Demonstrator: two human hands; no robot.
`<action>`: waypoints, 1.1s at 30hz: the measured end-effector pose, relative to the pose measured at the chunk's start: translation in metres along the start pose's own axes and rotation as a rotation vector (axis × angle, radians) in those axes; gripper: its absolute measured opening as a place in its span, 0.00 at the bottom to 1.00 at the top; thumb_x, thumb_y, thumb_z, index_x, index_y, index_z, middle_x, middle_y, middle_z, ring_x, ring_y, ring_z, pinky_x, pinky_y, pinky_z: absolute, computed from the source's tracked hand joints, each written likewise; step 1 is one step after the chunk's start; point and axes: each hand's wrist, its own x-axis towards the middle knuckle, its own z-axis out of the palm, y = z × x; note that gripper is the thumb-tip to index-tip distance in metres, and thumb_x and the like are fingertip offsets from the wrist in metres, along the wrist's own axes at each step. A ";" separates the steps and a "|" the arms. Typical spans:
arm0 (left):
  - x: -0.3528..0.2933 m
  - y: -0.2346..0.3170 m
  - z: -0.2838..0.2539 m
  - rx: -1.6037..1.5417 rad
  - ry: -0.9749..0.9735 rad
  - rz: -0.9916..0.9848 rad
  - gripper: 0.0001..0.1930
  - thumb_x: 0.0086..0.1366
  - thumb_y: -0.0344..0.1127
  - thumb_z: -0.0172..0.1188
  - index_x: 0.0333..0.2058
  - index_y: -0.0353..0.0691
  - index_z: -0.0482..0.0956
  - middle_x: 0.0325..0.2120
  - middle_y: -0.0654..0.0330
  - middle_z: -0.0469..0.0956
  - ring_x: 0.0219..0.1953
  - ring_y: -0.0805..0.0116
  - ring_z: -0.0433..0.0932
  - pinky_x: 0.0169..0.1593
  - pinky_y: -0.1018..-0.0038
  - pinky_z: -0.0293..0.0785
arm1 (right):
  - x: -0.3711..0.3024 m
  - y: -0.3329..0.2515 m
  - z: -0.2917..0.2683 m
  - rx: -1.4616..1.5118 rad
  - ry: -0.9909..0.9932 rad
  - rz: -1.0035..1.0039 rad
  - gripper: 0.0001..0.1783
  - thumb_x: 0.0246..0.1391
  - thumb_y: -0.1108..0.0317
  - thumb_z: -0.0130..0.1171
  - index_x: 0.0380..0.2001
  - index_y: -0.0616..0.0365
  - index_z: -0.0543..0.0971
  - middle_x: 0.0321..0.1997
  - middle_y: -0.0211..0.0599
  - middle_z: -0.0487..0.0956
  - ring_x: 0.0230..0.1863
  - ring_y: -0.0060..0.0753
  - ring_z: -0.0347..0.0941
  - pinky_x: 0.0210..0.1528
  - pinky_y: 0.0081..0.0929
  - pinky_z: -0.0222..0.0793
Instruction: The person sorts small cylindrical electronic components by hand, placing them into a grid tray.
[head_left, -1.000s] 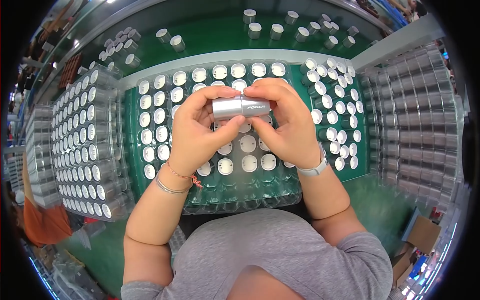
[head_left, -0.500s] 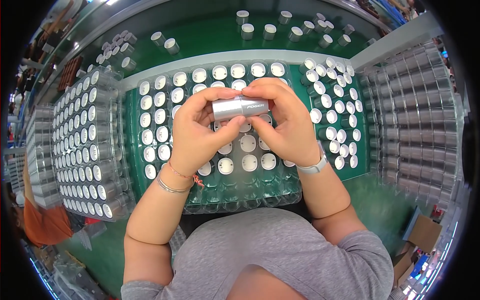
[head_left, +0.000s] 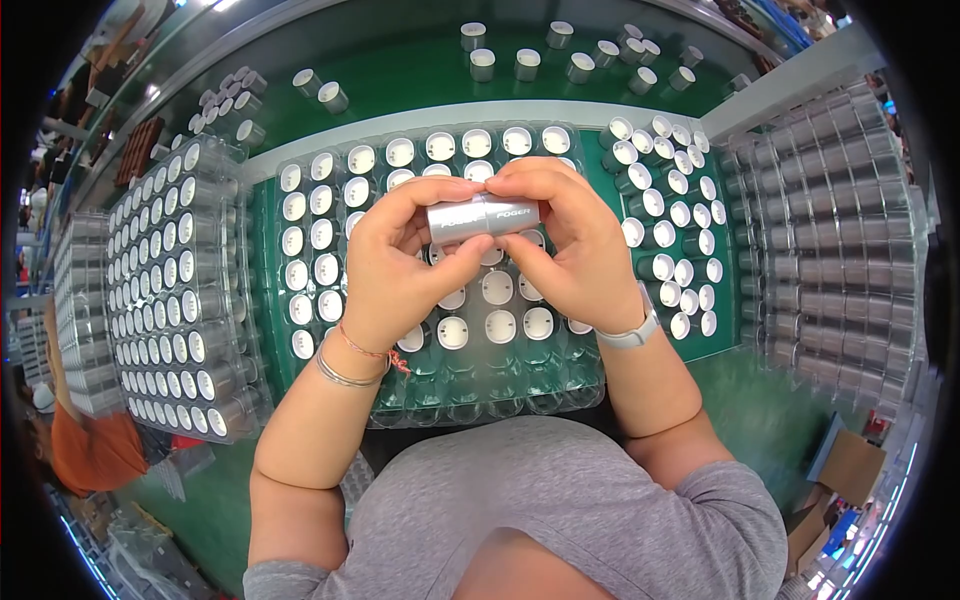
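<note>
Above a clear plastic tray (head_left: 470, 385), my two hands hold a shiny silver cylinder (head_left: 460, 222) level between them. My left hand (head_left: 395, 245) grips its left end between thumb and fingers. At the right end, the thumb and fingers of my right hand (head_left: 565, 235) pinch it in the same way. A seam crosses the cylinder near its middle, and dark print shows on its front. Below the hands, silver cups with white round tops (head_left: 452, 331) stand in rows in the tray; my hands hide some of them.
Loose white-topped cups (head_left: 663, 233) stand right of the tray on the green surface. A tall stack of filled clear trays (head_left: 830, 240) rises at the right, with a white-topped stack (head_left: 165, 290) at the left. More cups (head_left: 482, 66) stand on a green belt beyond a pale rail (head_left: 400, 117).
The cylinder has turned slightly, so print now shows on its left part too. Cups on the far belt have shifted a little left. Both hands keep their grip in nearly the same place.
</note>
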 end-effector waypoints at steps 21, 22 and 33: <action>0.001 0.004 -0.001 -0.155 0.087 -0.300 0.12 0.59 0.23 0.63 0.42 0.29 0.77 0.40 0.58 0.78 0.39 0.74 0.79 0.41 0.80 0.78 | -0.003 -0.006 -0.001 0.040 -0.009 0.203 0.19 0.50 0.84 0.58 0.47 0.65 0.74 0.50 0.40 0.72 0.50 0.31 0.72 0.50 0.26 0.74; 0.002 0.003 0.000 -0.155 0.089 -0.300 0.12 0.59 0.23 0.63 0.42 0.29 0.77 0.40 0.58 0.78 0.39 0.74 0.79 0.41 0.80 0.78 | -0.003 -0.006 -0.001 0.064 -0.003 0.257 0.18 0.51 0.83 0.58 0.47 0.66 0.74 0.49 0.39 0.72 0.49 0.29 0.73 0.48 0.25 0.74; 0.004 0.005 -0.004 -0.173 0.106 -0.416 0.08 0.64 0.33 0.61 0.39 0.34 0.81 0.40 0.60 0.77 0.21 0.78 0.76 0.28 0.85 0.75 | -0.002 -0.006 -0.002 0.418 0.105 0.361 0.16 0.56 0.79 0.58 0.48 0.65 0.73 0.44 0.35 0.75 0.37 0.20 0.75 0.35 0.17 0.73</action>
